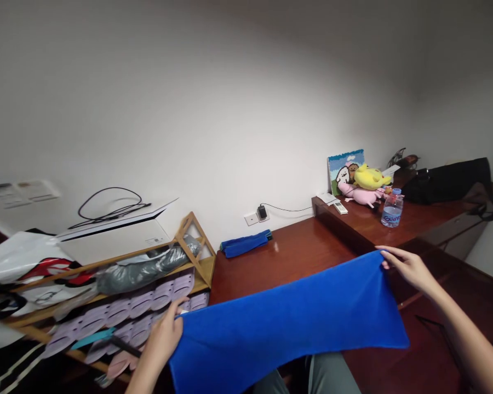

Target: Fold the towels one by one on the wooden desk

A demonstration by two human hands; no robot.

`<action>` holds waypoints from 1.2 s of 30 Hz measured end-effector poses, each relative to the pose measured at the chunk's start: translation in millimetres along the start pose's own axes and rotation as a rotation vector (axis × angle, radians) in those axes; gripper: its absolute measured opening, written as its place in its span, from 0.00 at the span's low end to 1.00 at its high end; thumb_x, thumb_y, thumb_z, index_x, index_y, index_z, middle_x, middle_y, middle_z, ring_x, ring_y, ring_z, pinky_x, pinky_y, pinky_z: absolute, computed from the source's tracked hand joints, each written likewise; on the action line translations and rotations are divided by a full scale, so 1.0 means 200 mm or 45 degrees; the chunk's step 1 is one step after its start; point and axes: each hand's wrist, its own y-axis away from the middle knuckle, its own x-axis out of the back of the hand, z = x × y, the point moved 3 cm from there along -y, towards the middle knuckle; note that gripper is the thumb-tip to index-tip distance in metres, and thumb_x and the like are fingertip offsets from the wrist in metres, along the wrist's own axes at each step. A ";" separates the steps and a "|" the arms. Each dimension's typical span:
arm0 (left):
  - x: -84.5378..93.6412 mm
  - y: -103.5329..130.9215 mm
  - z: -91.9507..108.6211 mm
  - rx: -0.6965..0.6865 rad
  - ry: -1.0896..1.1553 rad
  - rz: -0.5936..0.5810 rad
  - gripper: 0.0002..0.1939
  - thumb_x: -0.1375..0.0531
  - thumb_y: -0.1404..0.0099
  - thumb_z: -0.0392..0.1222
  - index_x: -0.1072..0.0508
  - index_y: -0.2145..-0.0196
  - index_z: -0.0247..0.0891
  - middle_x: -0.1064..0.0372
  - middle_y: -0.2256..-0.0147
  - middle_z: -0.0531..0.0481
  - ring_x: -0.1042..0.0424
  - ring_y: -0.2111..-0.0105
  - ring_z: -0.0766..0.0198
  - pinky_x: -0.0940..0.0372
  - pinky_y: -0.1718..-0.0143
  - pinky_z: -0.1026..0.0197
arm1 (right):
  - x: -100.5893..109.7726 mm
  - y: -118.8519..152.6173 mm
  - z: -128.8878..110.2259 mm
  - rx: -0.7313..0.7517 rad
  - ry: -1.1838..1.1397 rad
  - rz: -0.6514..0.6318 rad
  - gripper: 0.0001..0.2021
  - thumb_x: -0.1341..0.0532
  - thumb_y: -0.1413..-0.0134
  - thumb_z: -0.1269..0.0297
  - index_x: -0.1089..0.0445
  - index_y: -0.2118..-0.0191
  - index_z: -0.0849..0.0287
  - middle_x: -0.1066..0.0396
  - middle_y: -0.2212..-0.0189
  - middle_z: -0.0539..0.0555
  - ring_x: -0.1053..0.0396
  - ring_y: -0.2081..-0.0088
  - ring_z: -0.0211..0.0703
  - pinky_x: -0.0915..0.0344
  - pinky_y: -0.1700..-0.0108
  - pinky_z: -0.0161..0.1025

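Observation:
A blue cloth (287,317) is stretched out between my two hands, above my lap. My left hand (164,331) is closed on its upper left corner. At the upper right corner my right hand (402,265) pinches the edge between thumb and fingers. The cloth's lower edge hangs loose and partly covers my legs. Beyond it, a folded blue cloth (246,244) lies at the back of the reddish-brown desk (291,254), against the wall.
Left stands a wooden rack (205,268) with purple slippers (139,303), plastic-wrapped goods and a white box (119,238). The raised surface at right bears a water bottle (392,210), plush toys (363,191), a remote (340,207) and a black bag (447,180). A charger (262,211) sits in the wall socket.

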 end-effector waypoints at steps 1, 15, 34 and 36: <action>-0.05 -0.04 0.01 -0.039 0.036 -0.059 0.24 0.49 0.40 0.33 0.24 0.50 0.45 0.19 0.59 0.51 0.19 0.59 0.58 0.28 0.57 0.61 | -0.06 -0.05 0.02 0.010 0.033 -0.047 0.35 0.36 0.46 0.33 0.21 0.48 0.60 0.21 0.73 0.55 0.23 0.70 0.48 0.26 0.66 0.41; 0.24 -0.58 0.23 -0.059 -0.434 0.307 0.12 0.49 0.34 0.31 0.28 0.58 0.39 0.28 0.60 0.45 0.29 0.65 0.54 0.40 0.59 0.56 | -0.37 -0.81 -0.18 0.458 0.273 0.182 0.17 0.41 0.39 0.52 0.21 0.54 0.57 0.17 0.58 0.58 0.22 0.59 0.51 0.27 0.52 0.45; -1.09 0.52 -0.09 0.092 0.208 -0.337 0.14 0.49 0.36 0.45 0.25 0.58 0.47 0.20 0.51 0.45 0.22 0.46 0.51 0.29 0.43 0.53 | -0.72 -0.03 1.04 -0.119 0.651 -0.238 0.12 0.42 0.48 0.66 0.22 0.62 0.53 0.19 0.50 0.58 0.24 0.44 0.55 0.32 0.39 0.45; -1.07 0.53 -0.11 0.081 0.252 -0.383 0.13 0.48 0.36 0.46 0.25 0.60 0.47 0.20 0.51 0.46 0.22 0.46 0.50 0.29 0.44 0.53 | -0.68 -0.03 1.07 -0.120 0.655 -0.259 0.12 0.42 0.48 0.65 0.22 0.60 0.53 0.19 0.50 0.58 0.24 0.44 0.56 0.32 0.39 0.46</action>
